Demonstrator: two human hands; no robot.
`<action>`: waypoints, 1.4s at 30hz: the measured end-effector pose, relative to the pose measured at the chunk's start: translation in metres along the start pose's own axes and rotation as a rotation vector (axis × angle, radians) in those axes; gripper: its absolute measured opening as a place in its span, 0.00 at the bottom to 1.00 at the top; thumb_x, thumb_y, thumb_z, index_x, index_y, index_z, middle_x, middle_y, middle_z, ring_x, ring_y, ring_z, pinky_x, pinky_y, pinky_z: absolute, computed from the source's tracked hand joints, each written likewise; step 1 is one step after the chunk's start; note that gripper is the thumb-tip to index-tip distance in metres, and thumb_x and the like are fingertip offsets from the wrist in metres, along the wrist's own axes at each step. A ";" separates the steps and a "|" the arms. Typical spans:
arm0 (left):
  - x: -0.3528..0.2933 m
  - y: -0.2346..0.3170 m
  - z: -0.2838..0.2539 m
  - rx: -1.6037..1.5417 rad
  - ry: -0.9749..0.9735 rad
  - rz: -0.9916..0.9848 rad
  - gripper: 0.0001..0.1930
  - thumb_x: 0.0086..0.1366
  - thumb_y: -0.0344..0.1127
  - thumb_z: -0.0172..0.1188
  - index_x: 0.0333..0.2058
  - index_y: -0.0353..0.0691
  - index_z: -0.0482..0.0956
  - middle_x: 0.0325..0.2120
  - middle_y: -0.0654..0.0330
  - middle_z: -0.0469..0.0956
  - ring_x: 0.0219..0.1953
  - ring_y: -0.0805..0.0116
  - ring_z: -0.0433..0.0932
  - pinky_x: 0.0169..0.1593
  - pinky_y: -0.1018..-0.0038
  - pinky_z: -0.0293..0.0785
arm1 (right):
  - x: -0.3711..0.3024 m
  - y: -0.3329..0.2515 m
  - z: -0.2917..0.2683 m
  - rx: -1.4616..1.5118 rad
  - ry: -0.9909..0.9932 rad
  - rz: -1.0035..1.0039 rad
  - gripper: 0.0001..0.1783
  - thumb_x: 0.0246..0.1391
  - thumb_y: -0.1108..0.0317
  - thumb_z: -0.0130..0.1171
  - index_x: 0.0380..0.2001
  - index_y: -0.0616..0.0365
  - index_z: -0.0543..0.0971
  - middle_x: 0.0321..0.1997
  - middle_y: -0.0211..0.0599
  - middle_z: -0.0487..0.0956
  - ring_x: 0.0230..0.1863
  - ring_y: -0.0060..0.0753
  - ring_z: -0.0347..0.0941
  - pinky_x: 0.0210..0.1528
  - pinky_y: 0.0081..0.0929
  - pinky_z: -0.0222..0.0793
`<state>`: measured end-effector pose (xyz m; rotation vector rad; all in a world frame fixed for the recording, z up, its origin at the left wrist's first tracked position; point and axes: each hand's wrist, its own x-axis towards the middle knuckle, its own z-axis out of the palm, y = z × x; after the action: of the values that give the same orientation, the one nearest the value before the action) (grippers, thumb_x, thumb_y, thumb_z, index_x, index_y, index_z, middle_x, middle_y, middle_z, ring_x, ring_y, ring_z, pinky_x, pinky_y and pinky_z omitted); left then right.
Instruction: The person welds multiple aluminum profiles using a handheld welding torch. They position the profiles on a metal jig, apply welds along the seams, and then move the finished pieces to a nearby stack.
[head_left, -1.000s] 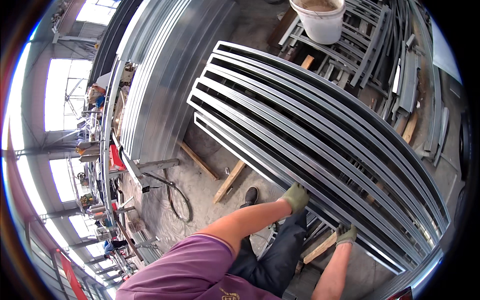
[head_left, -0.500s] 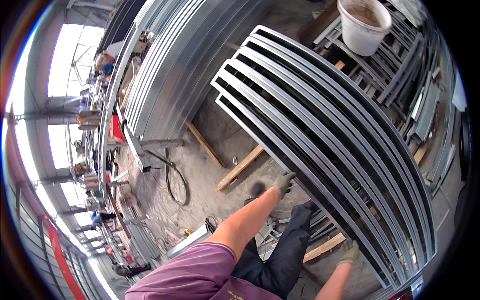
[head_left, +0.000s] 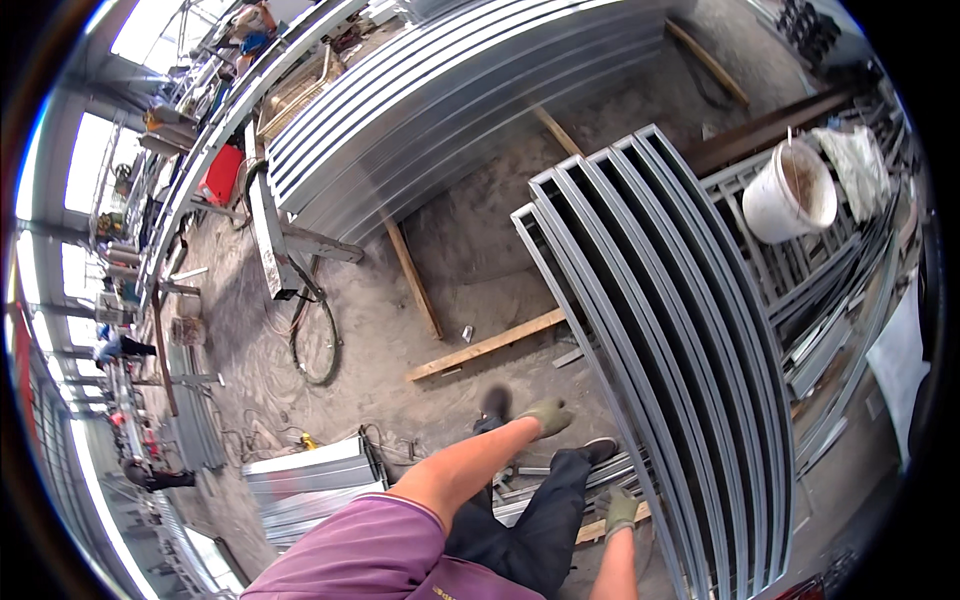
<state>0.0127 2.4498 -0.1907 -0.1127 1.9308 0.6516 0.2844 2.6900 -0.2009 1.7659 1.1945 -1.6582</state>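
Several long grey metal frames [head_left: 640,290] stand on edge, side by side, to my right, with dark gaps between them. My left hand [head_left: 547,418], in a grey-green glove, hangs in the air left of the nearest frame, apart from it and holding nothing; its fingers look loosely extended. Lower down, my right hand [head_left: 622,510], gloved alike, is close beside the near edge of that same frame. Its fingers point up and look loosely apart. Whether it touches the metal I cannot tell.
A stack of long metal profiles [head_left: 400,130] lies at the far side. Wooden battens [head_left: 485,345] lie on the floor. A white bucket [head_left: 775,215] sits on metal racks at right. A cable [head_left: 325,345] loops at left. Metal sheets [head_left: 310,485] lie near my left.
My left hand has come off the nearest frame's edge. The right hand has also shifted left from its place at the frame. The view has turned, so the frames appear further right.
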 end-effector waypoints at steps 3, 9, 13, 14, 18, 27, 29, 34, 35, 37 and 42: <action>-0.041 -0.051 -0.059 0.022 0.012 -0.028 0.35 0.69 0.53 0.59 0.67 0.36 0.78 0.63 0.37 0.80 0.66 0.43 0.79 0.71 0.57 0.72 | -0.025 -0.046 0.047 -0.091 -0.028 -0.119 0.15 0.67 0.63 0.63 0.53 0.57 0.79 0.33 0.41 0.85 0.26 0.36 0.83 0.24 0.36 0.78; -0.115 -0.264 -0.146 -0.195 0.368 -0.197 0.30 0.67 0.51 0.61 0.60 0.35 0.85 0.55 0.39 0.86 0.59 0.45 0.85 0.65 0.57 0.78 | -0.067 -0.117 0.127 -0.346 -0.121 -0.212 0.18 0.70 0.64 0.62 0.57 0.61 0.79 0.36 0.44 0.86 0.28 0.40 0.85 0.25 0.37 0.80; -0.212 -0.380 -0.183 -0.311 0.680 -0.446 0.25 0.66 0.50 0.61 0.50 0.35 0.89 0.47 0.42 0.89 0.52 0.46 0.88 0.58 0.55 0.80 | -0.090 -0.144 0.171 -0.508 -0.179 -0.265 0.21 0.70 0.63 0.60 0.59 0.63 0.78 0.40 0.49 0.86 0.30 0.46 0.86 0.28 0.41 0.83; -0.238 -0.395 -0.183 -0.368 0.727 -0.523 0.25 0.66 0.50 0.62 0.50 0.35 0.89 0.46 0.42 0.89 0.52 0.46 0.88 0.58 0.55 0.80 | -0.089 -0.151 0.177 -0.586 -0.182 -0.294 0.20 0.70 0.63 0.60 0.59 0.63 0.79 0.39 0.49 0.86 0.30 0.46 0.86 0.27 0.42 0.83; -0.350 -0.416 -0.105 -0.547 0.827 -0.686 0.26 0.66 0.52 0.60 0.50 0.36 0.89 0.45 0.41 0.89 0.52 0.45 0.88 0.58 0.55 0.80 | -0.081 -0.174 0.204 -0.823 -0.321 -0.325 0.18 0.70 0.63 0.59 0.55 0.63 0.79 0.37 0.48 0.85 0.28 0.47 0.85 0.25 0.44 0.83; -0.450 -0.263 0.308 -0.682 0.184 -0.846 0.32 0.70 0.61 0.56 0.51 0.36 0.89 0.55 0.39 0.85 0.55 0.39 0.86 0.59 0.54 0.79 | -0.055 -0.216 0.263 -1.250 -0.411 -0.349 0.13 0.69 0.62 0.58 0.49 0.58 0.78 0.32 0.48 0.83 0.22 0.48 0.81 0.19 0.45 0.76; -0.425 -0.202 0.342 -0.954 0.163 -0.936 0.31 0.69 0.60 0.57 0.53 0.37 0.89 0.56 0.39 0.84 0.56 0.40 0.85 0.58 0.54 0.79 | -0.059 -0.238 0.276 -1.272 -0.349 -0.363 0.12 0.68 0.63 0.57 0.49 0.57 0.75 0.30 0.47 0.82 0.21 0.47 0.80 0.17 0.44 0.72; -0.400 -0.124 0.316 -1.161 0.202 -0.761 0.31 0.70 0.58 0.56 0.55 0.37 0.87 0.57 0.40 0.84 0.59 0.41 0.84 0.61 0.55 0.79 | -0.082 -0.242 0.319 -1.355 -0.433 -0.350 0.09 0.67 0.67 0.58 0.46 0.56 0.73 0.28 0.45 0.80 0.19 0.46 0.79 0.17 0.42 0.71; -0.400 -0.127 0.306 -1.172 0.217 -0.737 0.31 0.70 0.58 0.56 0.56 0.37 0.87 0.58 0.40 0.84 0.59 0.42 0.84 0.61 0.55 0.79 | -0.093 -0.238 0.328 -1.376 -0.436 -0.385 0.09 0.67 0.66 0.58 0.46 0.56 0.73 0.28 0.45 0.80 0.19 0.46 0.79 0.17 0.43 0.71; -0.405 -0.148 0.284 -1.160 0.243 -0.690 0.30 0.71 0.57 0.55 0.57 0.38 0.87 0.58 0.40 0.84 0.60 0.42 0.84 0.62 0.55 0.79 | -0.109 -0.234 0.345 -1.405 -0.441 -0.419 0.08 0.67 0.66 0.58 0.45 0.56 0.74 0.27 0.44 0.81 0.19 0.46 0.80 0.17 0.42 0.71; -0.438 -0.260 0.287 -1.051 0.265 -0.888 0.30 0.71 0.56 0.54 0.57 0.38 0.87 0.57 0.39 0.84 0.61 0.43 0.83 0.64 0.55 0.79 | -0.124 -0.181 0.387 -1.496 -0.491 -0.351 0.10 0.68 0.66 0.58 0.47 0.58 0.76 0.26 0.43 0.81 0.18 0.43 0.80 0.15 0.41 0.70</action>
<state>0.5378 2.2780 0.0008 -1.6560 1.3455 0.9627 -0.0743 2.4417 -0.1116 0.2241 1.7586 -0.7022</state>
